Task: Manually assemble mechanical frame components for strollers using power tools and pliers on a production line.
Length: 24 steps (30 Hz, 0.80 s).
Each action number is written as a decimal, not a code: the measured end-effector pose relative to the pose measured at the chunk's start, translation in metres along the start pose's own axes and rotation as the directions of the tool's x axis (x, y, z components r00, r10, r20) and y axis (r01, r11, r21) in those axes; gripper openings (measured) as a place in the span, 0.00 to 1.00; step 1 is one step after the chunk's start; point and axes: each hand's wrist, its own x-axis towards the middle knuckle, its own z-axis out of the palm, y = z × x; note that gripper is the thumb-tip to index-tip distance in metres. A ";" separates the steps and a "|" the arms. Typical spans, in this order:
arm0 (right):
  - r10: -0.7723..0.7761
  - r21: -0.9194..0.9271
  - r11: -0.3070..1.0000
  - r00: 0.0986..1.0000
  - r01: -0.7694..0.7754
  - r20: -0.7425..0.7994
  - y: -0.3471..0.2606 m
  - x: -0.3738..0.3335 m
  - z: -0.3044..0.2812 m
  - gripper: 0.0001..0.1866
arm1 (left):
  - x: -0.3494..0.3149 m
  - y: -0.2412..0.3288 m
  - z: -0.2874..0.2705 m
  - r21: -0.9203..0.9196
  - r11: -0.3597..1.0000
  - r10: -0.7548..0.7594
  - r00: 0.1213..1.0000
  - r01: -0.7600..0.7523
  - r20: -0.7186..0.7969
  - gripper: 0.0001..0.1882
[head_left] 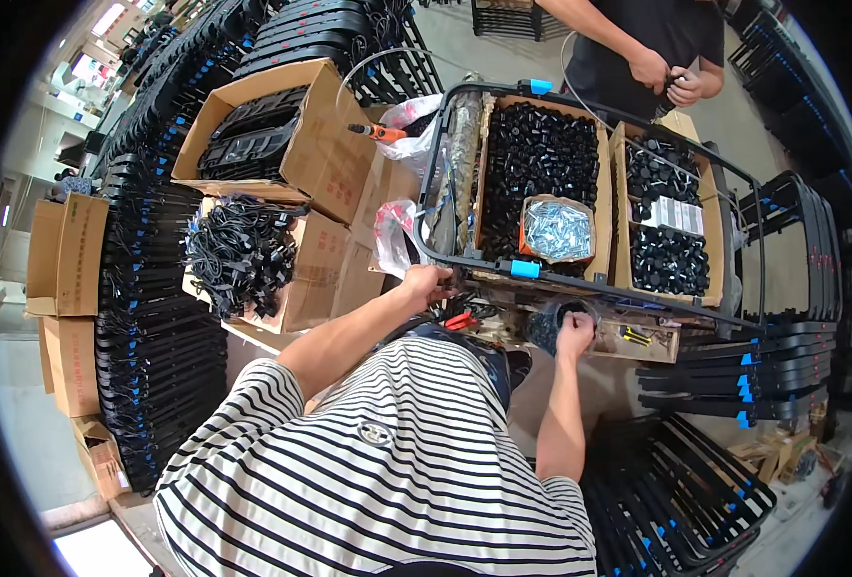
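Observation:
A black tubular metal frame (488,262) with rounded corners and blue tabs lies across the workbench in front of me. My left hand (429,283) is at its near left corner, fingers curled; what they grip, if anything, is hidden. My right hand (575,335) dips its bunched fingertips into a dark round container (546,329) below the frame's near edge; anything in them cannot be made out. Inside the frame's outline sit a carton of small black parts (541,144) and an open box of silvery screws (558,231).
Another divided carton (622,221) of black caps stands right. An orange power tool (376,132) lies beyond my left hand. Cartons of black parts (253,139) and bundled cables (243,245) stand left. Stacked frames (686,490) fill the lower right. Across the bench, a co-worker's hands (671,82) hold something dark.

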 end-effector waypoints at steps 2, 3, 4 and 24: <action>-0.033 0.506 0.862 0.994 -0.023 0.101 -0.027 -0.018 0.012 0.06 | -0.005 -0.001 -0.003 0.018 1.000 -0.020 0.999 0.020 0.028 0.04; -0.023 0.563 0.817 0.968 -0.127 0.251 -0.068 -0.031 0.013 0.06 | -0.006 -0.004 -0.013 0.014 0.997 -0.072 0.994 0.071 0.078 0.04; -0.021 0.598 0.766 0.921 -0.235 0.389 -0.111 -0.046 0.009 0.07 | -0.008 -0.006 -0.022 0.017 0.992 -0.124 0.983 0.122 0.137 0.04; -0.136 0.484 0.672 0.550 -0.560 0.824 -0.181 -0.095 0.063 0.08 | -0.026 -0.007 -0.047 0.129 0.979 -0.198 0.866 0.155 0.458 0.08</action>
